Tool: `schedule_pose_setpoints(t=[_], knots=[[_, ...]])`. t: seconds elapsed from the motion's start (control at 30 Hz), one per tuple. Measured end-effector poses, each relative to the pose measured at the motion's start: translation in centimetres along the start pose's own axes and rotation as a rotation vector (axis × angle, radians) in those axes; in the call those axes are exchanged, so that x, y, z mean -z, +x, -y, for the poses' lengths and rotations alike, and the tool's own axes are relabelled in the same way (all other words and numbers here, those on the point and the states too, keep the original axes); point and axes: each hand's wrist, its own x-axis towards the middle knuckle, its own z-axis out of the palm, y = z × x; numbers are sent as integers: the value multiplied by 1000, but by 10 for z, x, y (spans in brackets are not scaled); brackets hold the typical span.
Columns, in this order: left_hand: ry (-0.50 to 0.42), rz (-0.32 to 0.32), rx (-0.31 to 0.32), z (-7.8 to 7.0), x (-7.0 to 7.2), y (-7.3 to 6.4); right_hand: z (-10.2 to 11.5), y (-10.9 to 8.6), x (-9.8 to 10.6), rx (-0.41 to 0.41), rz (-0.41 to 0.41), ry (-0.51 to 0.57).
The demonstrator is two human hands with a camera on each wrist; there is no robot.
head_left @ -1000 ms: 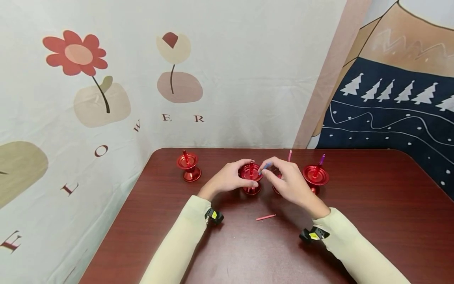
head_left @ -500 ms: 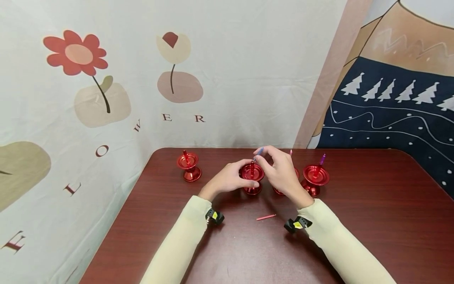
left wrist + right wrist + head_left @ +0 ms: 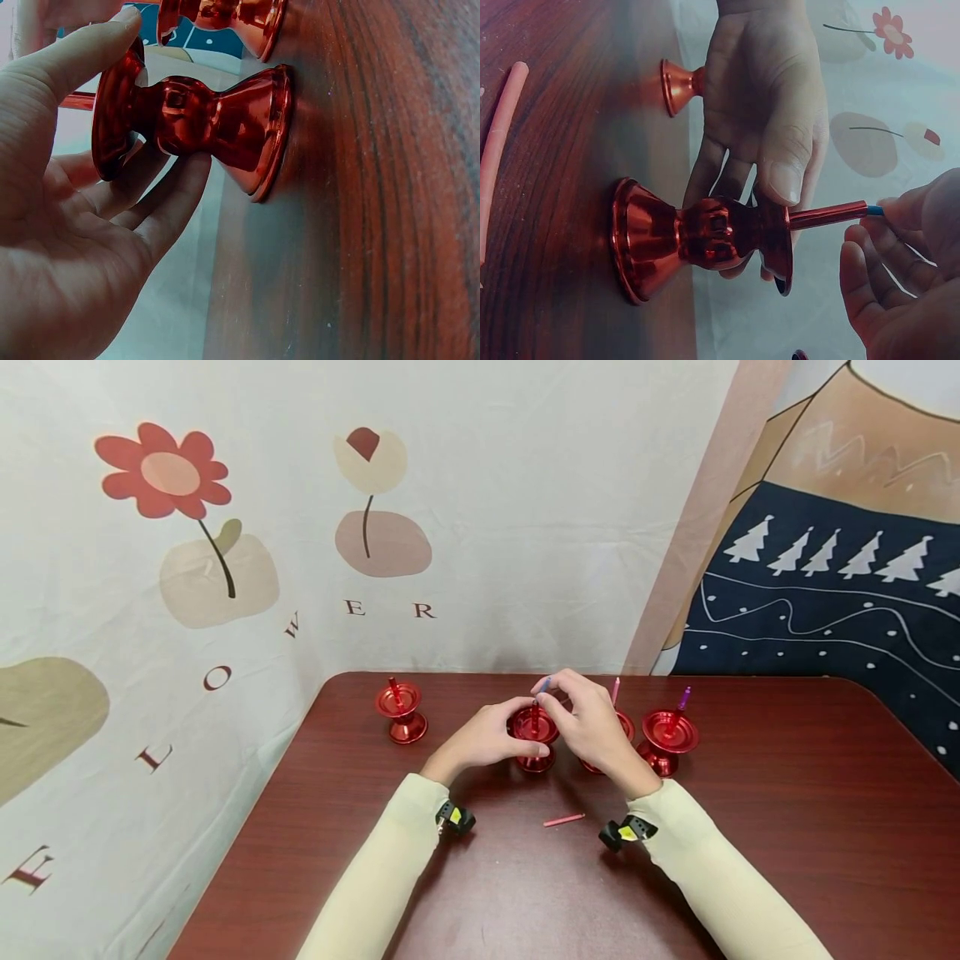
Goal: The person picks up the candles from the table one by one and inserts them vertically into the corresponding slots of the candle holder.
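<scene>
A shiny red metal candle holder [image 3: 536, 762] stands on the table, a thin tube [image 3: 829, 216] rising from its dish. My left hand [image 3: 487, 732] grips it by the dish, thumb at the near rim and fingers behind, as the left wrist view also shows. Between thumb and fingers, my right hand [image 3: 590, 720] pinches a slim blue candle [image 3: 545, 685] above that tube. In the right wrist view, the candle's lower end meets the tube's mouth, and the fingertips hide much of its length.
To the left stands another red holder [image 3: 406, 728] with a bare tube. On the right, a holder with a pink candle [image 3: 616, 691] is partly behind my right hand, beside one bearing a purple candle [image 3: 684, 697]. A loose pink candle [image 3: 564, 819] lies in front.
My right hand has moved left and up from beside the dish, bringing the blue candle to the top of the tube and tilting it more upright. The left hand keeps its grip.
</scene>
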Motion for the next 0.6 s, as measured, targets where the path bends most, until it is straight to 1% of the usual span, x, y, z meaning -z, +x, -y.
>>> schedule_pose_setpoints(t=[0.17, 0.4, 0.6], knots=[[-2, -2, 0, 1, -1, 0, 1, 1, 0, 32, 15, -43], [1, 1, -4, 2, -1, 0, 3, 4, 1, 40, 58, -105], [0, 3, 4, 1, 0, 0, 6, 8, 2, 66, 92, -163]])
